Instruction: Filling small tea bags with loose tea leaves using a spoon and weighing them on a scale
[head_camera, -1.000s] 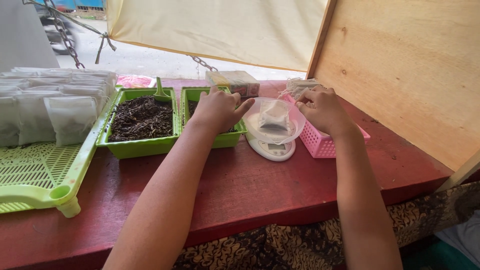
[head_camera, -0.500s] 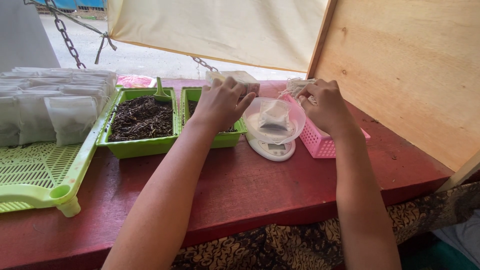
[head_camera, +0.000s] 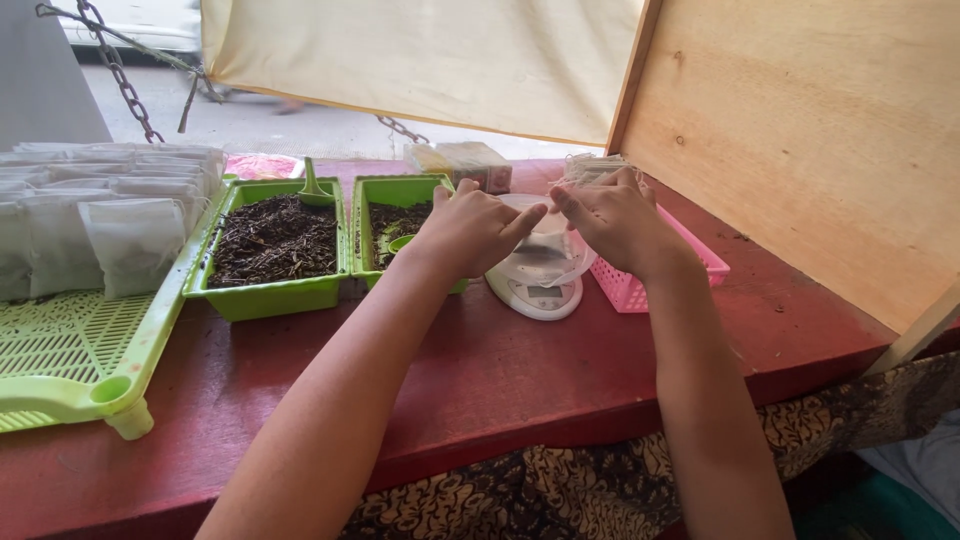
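Both hands' grip (head_camera: 545, 215) on sachet (head_camera: 548, 245), upright

My left hand (head_camera: 468, 232) moved off second green tray (head_camera: 372, 215), across toward scale (head_camera: 535, 290); now above scale's left edge, fingertips over its bowl. My right hand (head_camera: 615, 218) drew in from pink basket (head_camera: 660, 285) side toward scale; now over scale's right edge. Fingertips of both hands now nearly meet above scale, pinching thin clear bag (head_camera: 545, 250) there.
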